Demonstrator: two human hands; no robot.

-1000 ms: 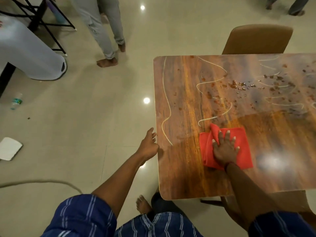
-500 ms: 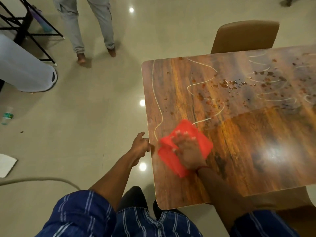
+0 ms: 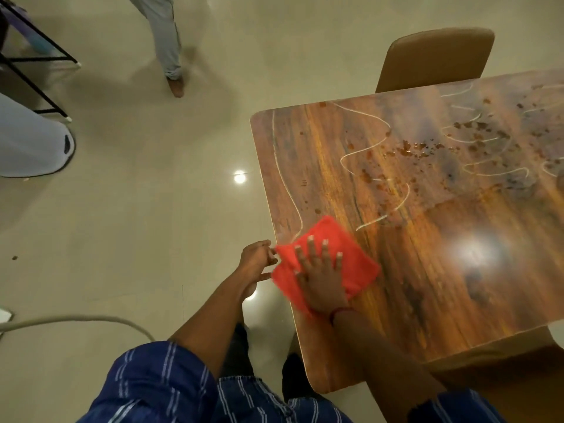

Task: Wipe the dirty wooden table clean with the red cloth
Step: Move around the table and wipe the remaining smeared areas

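Note:
The red cloth (image 3: 357, 264) lies flat at the left edge of the wooden table (image 3: 457, 285), its left corner hanging slightly over the edge. My right hand (image 3: 320, 276) presses down on the cloth with fingers spread. My left hand (image 3: 254, 264) is cupped just off the table's left edge, fingertips touching the cloth's corner, holding nothing. Thin white squiggly lines (image 3: 363, 148) and brown spots (image 3: 412, 146) cover the far half of the table. The near half looks glossy with a lamp reflection.
A brown chair (image 3: 436, 59) stands at the table's far side and another chair (image 3: 503, 377) at the near right. A person's leg (image 3: 166, 41) is on the floor at the back. A black frame (image 3: 36, 56), a white bulky object (image 3: 27, 141) and a cable (image 3: 91, 319) lie left.
My right hand swept the red cloth from the table's middle to its left edge. My left hand moved in to the edge beside the cloth. The person at the back walked on.

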